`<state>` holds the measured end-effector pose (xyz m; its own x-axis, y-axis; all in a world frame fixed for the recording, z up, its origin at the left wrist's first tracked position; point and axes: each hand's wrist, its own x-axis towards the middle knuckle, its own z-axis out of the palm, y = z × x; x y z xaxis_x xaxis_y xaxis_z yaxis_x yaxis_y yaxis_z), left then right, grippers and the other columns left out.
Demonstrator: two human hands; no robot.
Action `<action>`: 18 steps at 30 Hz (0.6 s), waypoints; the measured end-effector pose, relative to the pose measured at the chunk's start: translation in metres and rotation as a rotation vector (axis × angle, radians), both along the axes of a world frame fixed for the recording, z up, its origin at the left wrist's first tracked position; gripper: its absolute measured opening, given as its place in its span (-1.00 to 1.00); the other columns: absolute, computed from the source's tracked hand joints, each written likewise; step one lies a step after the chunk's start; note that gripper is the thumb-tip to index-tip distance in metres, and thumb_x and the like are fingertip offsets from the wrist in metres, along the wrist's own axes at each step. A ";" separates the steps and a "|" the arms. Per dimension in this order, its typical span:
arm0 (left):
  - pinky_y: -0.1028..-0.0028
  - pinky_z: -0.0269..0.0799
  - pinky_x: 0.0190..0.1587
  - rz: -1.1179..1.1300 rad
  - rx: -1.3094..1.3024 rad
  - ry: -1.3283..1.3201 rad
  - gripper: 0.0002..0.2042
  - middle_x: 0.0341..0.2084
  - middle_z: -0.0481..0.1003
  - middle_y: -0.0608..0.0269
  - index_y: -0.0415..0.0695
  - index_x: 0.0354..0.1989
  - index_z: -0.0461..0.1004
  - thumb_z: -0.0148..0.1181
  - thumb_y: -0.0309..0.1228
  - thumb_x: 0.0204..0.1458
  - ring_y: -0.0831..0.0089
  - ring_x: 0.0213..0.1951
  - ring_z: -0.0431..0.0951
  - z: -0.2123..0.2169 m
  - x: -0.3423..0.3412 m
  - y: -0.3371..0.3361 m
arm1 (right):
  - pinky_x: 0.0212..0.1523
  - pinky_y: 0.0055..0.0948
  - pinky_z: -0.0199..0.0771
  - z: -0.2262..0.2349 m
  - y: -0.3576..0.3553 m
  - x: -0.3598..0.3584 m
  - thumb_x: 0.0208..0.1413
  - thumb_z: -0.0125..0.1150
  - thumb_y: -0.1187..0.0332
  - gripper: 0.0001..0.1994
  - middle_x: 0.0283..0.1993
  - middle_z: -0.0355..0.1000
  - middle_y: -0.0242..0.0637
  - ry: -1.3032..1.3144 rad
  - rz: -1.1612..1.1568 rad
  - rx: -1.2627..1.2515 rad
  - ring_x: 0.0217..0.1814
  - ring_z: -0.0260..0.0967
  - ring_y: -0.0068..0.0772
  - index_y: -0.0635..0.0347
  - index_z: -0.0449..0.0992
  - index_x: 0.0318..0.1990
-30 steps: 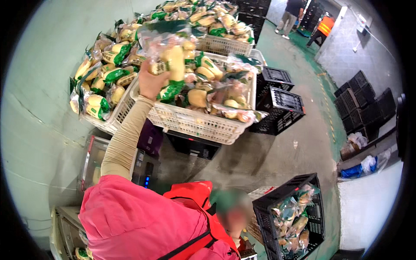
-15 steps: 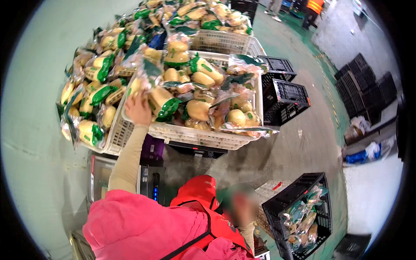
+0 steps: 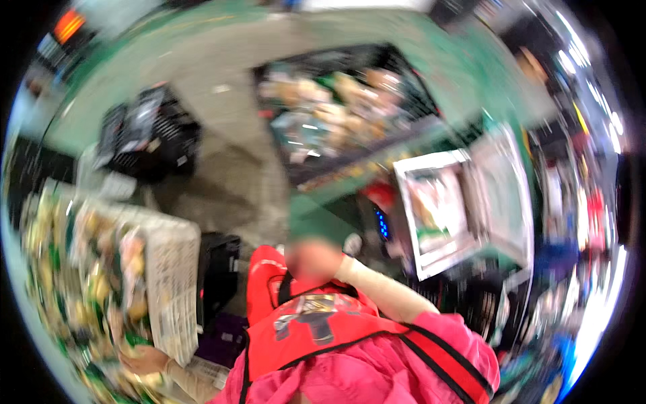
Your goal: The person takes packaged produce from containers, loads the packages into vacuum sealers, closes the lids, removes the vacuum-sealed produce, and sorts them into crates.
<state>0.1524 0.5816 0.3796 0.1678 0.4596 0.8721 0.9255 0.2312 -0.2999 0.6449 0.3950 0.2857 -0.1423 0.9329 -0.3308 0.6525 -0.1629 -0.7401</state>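
At the lower left my left hand (image 3: 145,361) reaches among bagged pale-yellow roots, its fingers curled on a clear bag with a green end (image 3: 136,339). Motion smears the fingertips. My right hand (image 3: 315,261) is in front of my red apron (image 3: 316,320), its forearm crossing from the right. Blur hides its fingers, and I cannot tell whether it holds anything. The white slatted crate (image 3: 176,289) next to my left hand is heaped with more such bags. Ahead, a black crate (image 3: 367,151) contains several bags of pale produce.
Right of my right hand stands a metal-rimmed box (image 3: 410,229) with its clear lid (image 3: 501,195) raised and a bagged item inside. Blue lights (image 3: 382,222) glow beside it. Black crates (image 3: 151,131) are on the floor ahead left. Blurred, crowded goods line the right side.
My view has swung to the right and blurred. The white crate now appears at lower left, and the black crate ahead. My left hand stays among the bags; my right forearm now shows clearly.
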 end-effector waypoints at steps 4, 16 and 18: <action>0.26 0.27 -0.01 -0.833 -0.559 -0.455 -0.80 -0.23 0.45 0.00 -0.27 -0.19 0.43 0.04 -0.46 0.05 0.10 -0.14 0.42 0.018 0.214 0.018 | -0.29 -0.24 0.39 -0.088 -0.082 0.029 -0.14 0.15 0.24 -0.71 -0.21 0.39 -0.19 0.021 -0.622 0.664 -0.24 0.37 -0.18 0.14 0.46 -0.23; 0.51 0.38 -0.08 -1.443 -2.268 -0.432 -0.69 -0.17 0.42 0.16 -0.23 -0.07 0.36 0.07 -0.64 -0.03 0.45 -0.11 0.45 -0.151 0.584 -0.266 | -0.19 -0.26 0.40 -0.095 -0.299 0.239 -0.01 0.11 0.31 -0.80 -0.35 0.45 -0.06 -0.097 -1.758 0.284 -0.26 0.42 -0.08 0.20 0.49 -0.26; 0.52 0.39 -0.11 -1.327 -2.391 -0.533 -0.70 -0.21 0.45 0.21 -0.20 -0.07 0.36 0.09 -0.63 -0.03 0.49 -0.14 0.45 -0.170 0.620 -0.291 | -0.16 -0.24 0.39 -0.123 -0.306 0.282 -0.01 0.12 0.27 -0.76 -0.33 0.44 -0.04 -0.070 -1.773 0.272 -0.24 0.41 -0.06 0.20 0.48 -0.22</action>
<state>0.7722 0.2909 0.2095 0.9372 0.0417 -0.3464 0.3475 -0.2016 0.9158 0.9265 0.0890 0.1629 0.9923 -0.0349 -0.1188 -0.1195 -0.5228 -0.8441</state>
